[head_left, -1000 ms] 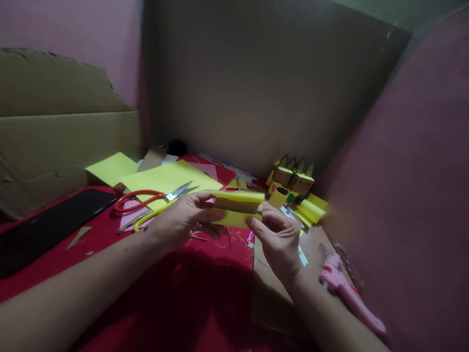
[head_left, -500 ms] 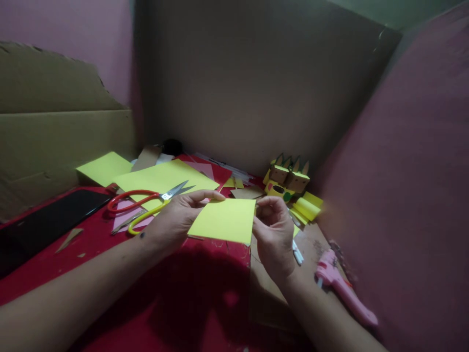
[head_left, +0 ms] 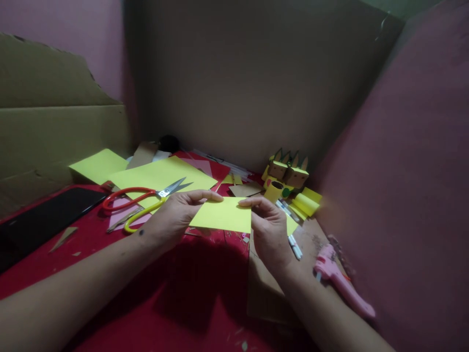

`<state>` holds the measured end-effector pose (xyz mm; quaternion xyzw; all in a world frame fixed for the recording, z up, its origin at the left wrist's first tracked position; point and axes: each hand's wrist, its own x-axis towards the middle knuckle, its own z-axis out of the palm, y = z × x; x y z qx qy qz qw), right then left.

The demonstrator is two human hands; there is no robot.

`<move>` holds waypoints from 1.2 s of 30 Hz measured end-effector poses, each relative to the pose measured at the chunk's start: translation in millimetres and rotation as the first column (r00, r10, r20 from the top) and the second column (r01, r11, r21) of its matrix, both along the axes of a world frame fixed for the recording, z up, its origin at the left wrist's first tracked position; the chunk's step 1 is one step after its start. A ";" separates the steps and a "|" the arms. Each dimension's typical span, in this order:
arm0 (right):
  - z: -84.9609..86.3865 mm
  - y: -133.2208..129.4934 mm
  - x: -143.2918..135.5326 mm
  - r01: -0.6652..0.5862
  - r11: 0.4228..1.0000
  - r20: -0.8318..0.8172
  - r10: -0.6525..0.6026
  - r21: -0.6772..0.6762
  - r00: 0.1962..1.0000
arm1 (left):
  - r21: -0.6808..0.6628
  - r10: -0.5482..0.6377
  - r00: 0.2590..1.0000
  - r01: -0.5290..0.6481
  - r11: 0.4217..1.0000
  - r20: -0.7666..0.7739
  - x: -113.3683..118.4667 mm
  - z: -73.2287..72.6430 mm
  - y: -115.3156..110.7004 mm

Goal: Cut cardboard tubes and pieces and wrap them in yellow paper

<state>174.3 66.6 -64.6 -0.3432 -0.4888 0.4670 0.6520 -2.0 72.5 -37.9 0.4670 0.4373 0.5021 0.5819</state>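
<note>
A small rectangle of yellow paper (head_left: 222,216) is held between my two hands above the red surface. My left hand (head_left: 179,212) pinches its left edge, with the index finger along the top. My right hand (head_left: 270,227) grips the right side, its index fingertip lying on the upper right corner. The other fingers of both hands are partly hidden behind the paper. Just left of my left hand lie scissors (head_left: 146,199) with one red and one yellow handle, blades apart, on larger yellow sheets (head_left: 161,173).
At left are a black phone-like slab (head_left: 51,220) and a cardboard panel (head_left: 58,142). Toward the right stand a yellow decorated holder (head_left: 286,173), rolled yellow paper (head_left: 308,203), markers (head_left: 294,248), a cardboard piece (head_left: 271,298) and a pink glue gun (head_left: 342,281).
My right index finger has come over onto the paper's top right corner. The paper now tilts flatter and looks shorter in height. The view has shifted slightly.
</note>
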 end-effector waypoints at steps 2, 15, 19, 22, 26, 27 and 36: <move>-0.5 1.6 0.5 -0.031 0.999 0.001 0.031 -0.010 1.000 | -0.019 -0.026 1.000 0.026 0.999 -0.004 -1.9 -1.2 0.5; -4.9 12.2 0.7 -0.088 0.972 -0.132 0.060 -0.220 0.989 | -0.060 -0.043 0.999 0.042 0.997 -0.016 -5.4 -16.3 8.7; -3.9 12.5 0.5 -0.066 0.971 -0.146 0.033 -0.228 0.989 | -0.008 -0.079 0.997 0.079 0.997 -0.013 -7.1 -20.1 11.5; -2.5 13.1 2.3 -0.059 0.971 -0.156 0.023 -0.230 0.988 | 0.012 -0.150 0.988 0.150 0.989 0.032 -9.4 -22.3 14.6; -1.6 14.1 4.7 -0.058 0.970 -0.163 0.020 -0.234 0.986 | 0.017 -0.190 0.981 0.189 0.982 0.042 -9.4 -17.3 13.1; -1.7 14.3 5.0 -0.059 0.970 -0.166 0.020 -0.234 0.986 | 0.016 -0.186 0.982 0.185 0.983 0.028 -9.0 -15.5 11.7; -2.3 16.6 7.8 -0.060 0.971 -0.177 0.019 -0.230 0.984 | 0.113 -0.167 0.984 0.172 0.979 -0.055 -9.9 -13.2 3.2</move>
